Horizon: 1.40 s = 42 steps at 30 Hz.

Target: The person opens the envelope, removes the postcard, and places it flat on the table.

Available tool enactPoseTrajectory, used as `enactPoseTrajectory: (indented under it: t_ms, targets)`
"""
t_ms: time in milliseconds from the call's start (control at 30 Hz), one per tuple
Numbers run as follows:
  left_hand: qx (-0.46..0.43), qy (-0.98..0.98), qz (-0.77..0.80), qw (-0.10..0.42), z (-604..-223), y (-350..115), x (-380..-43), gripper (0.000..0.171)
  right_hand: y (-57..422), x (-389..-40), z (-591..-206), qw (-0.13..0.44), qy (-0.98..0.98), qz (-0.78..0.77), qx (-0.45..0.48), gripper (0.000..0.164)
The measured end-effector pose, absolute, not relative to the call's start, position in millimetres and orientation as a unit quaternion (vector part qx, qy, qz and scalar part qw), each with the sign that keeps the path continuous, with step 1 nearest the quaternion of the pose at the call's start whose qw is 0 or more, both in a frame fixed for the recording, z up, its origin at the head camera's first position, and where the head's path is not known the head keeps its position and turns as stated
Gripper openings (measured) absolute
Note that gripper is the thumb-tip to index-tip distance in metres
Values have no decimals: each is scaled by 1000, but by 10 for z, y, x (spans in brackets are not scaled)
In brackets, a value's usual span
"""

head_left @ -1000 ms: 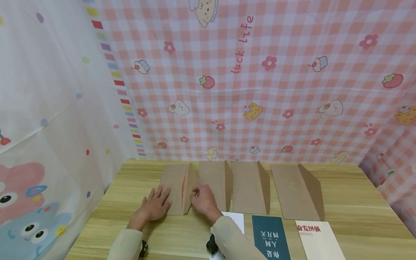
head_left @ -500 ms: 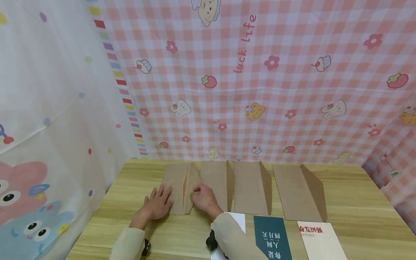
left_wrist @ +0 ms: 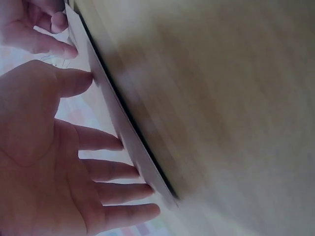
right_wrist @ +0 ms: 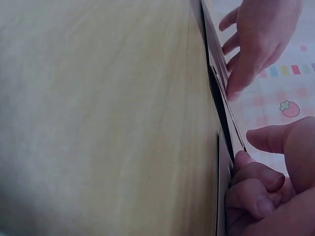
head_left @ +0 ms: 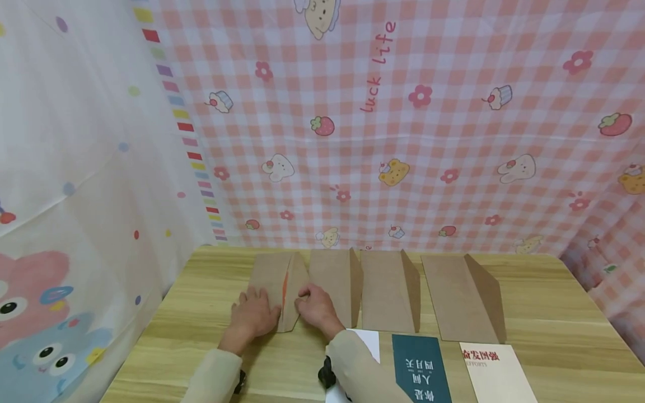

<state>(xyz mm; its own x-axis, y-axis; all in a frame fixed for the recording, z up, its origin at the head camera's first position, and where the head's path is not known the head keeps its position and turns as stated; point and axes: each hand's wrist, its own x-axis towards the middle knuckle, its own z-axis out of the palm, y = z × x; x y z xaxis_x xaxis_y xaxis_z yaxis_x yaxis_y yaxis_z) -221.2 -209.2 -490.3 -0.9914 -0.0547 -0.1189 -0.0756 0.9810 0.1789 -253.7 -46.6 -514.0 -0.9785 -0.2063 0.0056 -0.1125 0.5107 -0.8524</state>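
A brown kraft-paper envelope point(head_left: 268, 271) lies leftmost in a row on the table, its flap on the right side. Something orange point(head_left: 284, 286) shows in the slit along the flap's fold. My left hand point(head_left: 256, 314) rests on the envelope's body, fingers spread, thumb near the fold; the left wrist view has the fingertips point(left_wrist: 112, 141) along the paper. At the flap's right edge is my right hand point(head_left: 317, 309), fingers curled, thumb and forefinger holding the edge. The right wrist view shows the right thumb point(right_wrist: 268, 138) on the flap's upper side and the forefinger point(right_wrist: 242, 160) at its edge.
To the right lie several more brown envelopes point(head_left: 385, 291) with flaps open. Nearer the front are a white card point(head_left: 370, 341), a dark green card point(head_left: 418, 358) and a cream card point(head_left: 496, 369) with red print. Patterned cloth point(head_left: 403, 140) hangs behind the wooden table point(head_left: 554, 313).
My left hand has slid right across the envelope toward the fold, its fingers drawn closer together. My right hand stays at the flap's edge.
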Motion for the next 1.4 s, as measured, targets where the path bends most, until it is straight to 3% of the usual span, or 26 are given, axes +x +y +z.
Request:
enactPoseTrajectory:
  t_ms: [267,500,733,1100,1400]
  targets:
    - [-46,996,56,43,-4966,-2038,-2250,74,-476,-2543,-5162,40,868,-485,-98,8]
    - [-41,998,57,-9,-4996,-2007,-2316,58,-482,-2545,-5149,52,867,-486,-95,10]
    - [0,999,22,-25,-5000,-2020,-2337,72,-502,-2533,-5143,49,873,-475,-97,11]
    - [62,997,-30,-42,-5015,-2098,-2368,79,-536,-2524,-5120,54,883,-457,-92,12]
    - [93,994,-21,-46,-5012,-2158,-2396,80,-602,-2503,-5075,54,905,-419,-50,27]
